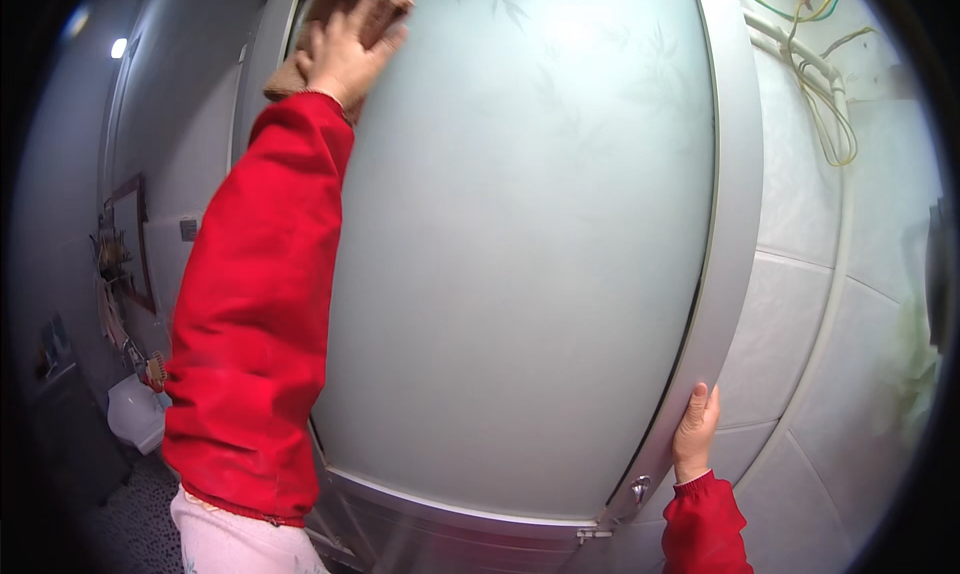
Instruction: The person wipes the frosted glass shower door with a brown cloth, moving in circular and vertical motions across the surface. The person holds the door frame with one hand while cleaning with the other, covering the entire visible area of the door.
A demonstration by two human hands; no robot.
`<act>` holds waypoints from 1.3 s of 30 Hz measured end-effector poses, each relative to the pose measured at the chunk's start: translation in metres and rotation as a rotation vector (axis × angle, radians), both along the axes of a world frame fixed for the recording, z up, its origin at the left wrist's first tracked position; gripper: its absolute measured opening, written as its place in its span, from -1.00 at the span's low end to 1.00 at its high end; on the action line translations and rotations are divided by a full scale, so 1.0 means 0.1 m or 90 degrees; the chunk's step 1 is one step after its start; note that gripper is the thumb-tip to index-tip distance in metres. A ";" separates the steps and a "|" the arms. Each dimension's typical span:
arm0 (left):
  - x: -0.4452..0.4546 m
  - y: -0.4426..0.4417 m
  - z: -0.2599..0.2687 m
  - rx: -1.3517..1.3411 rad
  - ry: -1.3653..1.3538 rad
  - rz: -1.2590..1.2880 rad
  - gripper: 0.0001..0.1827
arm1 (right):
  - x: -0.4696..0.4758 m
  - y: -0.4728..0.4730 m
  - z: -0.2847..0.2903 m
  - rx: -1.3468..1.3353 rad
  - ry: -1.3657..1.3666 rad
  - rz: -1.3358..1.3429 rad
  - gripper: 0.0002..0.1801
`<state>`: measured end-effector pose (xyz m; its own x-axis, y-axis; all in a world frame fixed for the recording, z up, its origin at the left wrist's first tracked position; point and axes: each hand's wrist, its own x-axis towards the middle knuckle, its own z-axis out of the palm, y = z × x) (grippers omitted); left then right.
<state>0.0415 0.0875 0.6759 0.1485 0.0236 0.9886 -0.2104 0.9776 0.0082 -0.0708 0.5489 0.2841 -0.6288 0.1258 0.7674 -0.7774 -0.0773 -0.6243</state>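
Note:
A door with a frosted glass panel (517,274), printed with leaf patterns near the top, fills the middle of the view. At its upper left, my left hand (345,56) presses a folded brown cloth (285,80) against the glass beside the frame, fingers spread over it and thumb to the right. Low on the right, my right hand (697,435) grips the outer edge of the silver metal door frame (735,221), with the thumb on the front and the other fingers mostly hidden behind. Just below and left of that hand is a small metal door knob (639,489).
A small latch bolt (594,534) sits under the glass. Right of the door, white pipes (840,199) and loose yellow-green wires (825,123) run along a tiled wall (787,311). At left are a framed mirror (135,244) and a white basin (135,412).

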 end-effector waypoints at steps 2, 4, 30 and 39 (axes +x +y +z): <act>-0.12 0.35 -0.36 -0.126 -0.012 -0.024 -0.26 | -0.01 0.08 0.01 0.012 0.015 -0.045 -0.32; 0.04 0.88 -0.78 -0.237 -0.108 -0.033 -0.30 | 0.02 0.09 0.04 0.019 0.013 -0.048 -0.31; -0.27 1.38 0.21 -0.011 -0.060 -0.017 -0.14 | 0.05 -0.03 0.10 -0.017 0.061 -0.075 -0.33; -0.36 1.92 -0.80 -0.368 -0.090 0.018 -0.16 | 0.07 -0.05 0.06 0.028 -0.003 -0.046 -0.34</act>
<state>0.0056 0.2794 0.5957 0.0073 0.5663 0.8242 -0.1965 0.8089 -0.5541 -0.0638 0.5437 0.2904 -0.6229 0.1364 0.7703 -0.7770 0.0065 -0.6295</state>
